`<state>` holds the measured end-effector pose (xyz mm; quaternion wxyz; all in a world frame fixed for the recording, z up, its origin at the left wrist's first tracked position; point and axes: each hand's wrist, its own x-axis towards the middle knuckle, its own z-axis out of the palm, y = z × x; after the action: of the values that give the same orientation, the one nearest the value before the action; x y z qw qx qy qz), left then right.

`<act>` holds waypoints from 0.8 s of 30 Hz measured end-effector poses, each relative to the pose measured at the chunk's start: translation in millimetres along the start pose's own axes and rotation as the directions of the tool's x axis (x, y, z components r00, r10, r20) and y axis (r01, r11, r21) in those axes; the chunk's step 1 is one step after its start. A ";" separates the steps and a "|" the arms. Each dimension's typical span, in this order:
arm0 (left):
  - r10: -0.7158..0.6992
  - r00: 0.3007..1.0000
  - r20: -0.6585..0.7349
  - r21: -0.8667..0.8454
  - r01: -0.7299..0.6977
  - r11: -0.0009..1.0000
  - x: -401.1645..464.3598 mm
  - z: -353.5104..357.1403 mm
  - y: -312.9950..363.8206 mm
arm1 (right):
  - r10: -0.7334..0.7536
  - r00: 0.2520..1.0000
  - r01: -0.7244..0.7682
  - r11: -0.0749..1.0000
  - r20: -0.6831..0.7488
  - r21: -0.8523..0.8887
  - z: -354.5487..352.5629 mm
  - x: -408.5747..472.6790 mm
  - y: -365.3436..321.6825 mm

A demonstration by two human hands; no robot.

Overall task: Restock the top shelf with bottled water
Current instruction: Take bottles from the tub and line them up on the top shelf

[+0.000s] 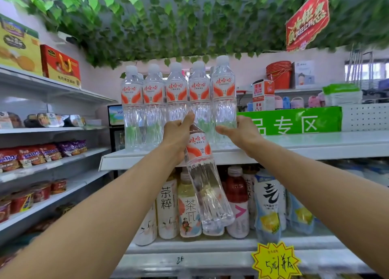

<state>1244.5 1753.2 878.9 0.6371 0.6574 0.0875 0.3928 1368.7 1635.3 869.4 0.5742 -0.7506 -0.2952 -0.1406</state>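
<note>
The left hand (179, 137) grips a water bottle (202, 173) around its upper part, fingers curled round the neck and thumb pointing up; the bottle hangs tilted, base toward 5 o'clock, in front of the top shelf (294, 150) edge. The right hand (240, 131) is at the base of the rightmost standing bottle (224, 93), thumb pointing toward 9 o'clock and fingers wrapped behind it (the fingertips are hidden by the bottle). That bottle ends a row of water bottles (166, 97) standing upright on the top shelf, at 12 o'clock from the hands. Tea drinks (168, 207) fill the shelf below, at 6 o'clock. A green sign (294, 123) sits at 3 o'clock.
</note>
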 end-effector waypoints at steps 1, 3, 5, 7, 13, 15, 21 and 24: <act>-0.003 1.000 0.000 0.004 0.003 1.000 0.9 0.0 -0.5 | -0.009 1.000 0.009 1.000 0.004 -0.004 0.3 1.8 2.7; -0.007 1.000 -0.002 0.003 0.007 1.000 2.3 0.7 -1.0 | -0.012 1.000 0.012 1.000 0.011 -0.004 -0.4 0.6 1.4; -0.010 1.000 -0.009 -0.008 0.010 1.000 3.1 1.5 -0.9 | -0.016 1.000 0.016 1.000 -0.003 -0.015 -1.8 0.3 -1.5; -0.011 1.000 -0.014 -0.006 0.011 1.000 2.9 2.1 -0.7 | -0.004 1.000 0.004 1.000 -0.009 -0.005 -2.0 2.7 -1.4; -0.009 1.000 -0.007 -0.005 0.009 1.000 2.0 2.6 -1.7 | 0.006 1.000 -0.006 1.000 0.004 -0.022 3.5 8.5 -1.3; -0.009 1.000 0.000 0.002 0.009 1.000 0.7 3.5 -2.2 | 0.005 1.000 -0.005 1.000 -0.005 -0.018 4.5 8.4 -3.2; -0.018 1.000 -0.004 0.011 0.018 1.000 -5.2 4.0 -0.5 | 0.071 0.997 -0.071 0.997 0.005 -0.003 7.3 9.2 -3.9; -0.002 1.000 -0.003 0.010 0.002 1.000 -9.2 3.7 -1.6 | 0.086 0.996 -0.084 0.995 -0.038 0.060 4.8 -8.6 -14.7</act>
<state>1241.3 1745.0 874.2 0.6341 0.6597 0.0909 0.3930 1352.4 1639.8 874.6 0.6070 -0.7425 -0.2552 -0.1225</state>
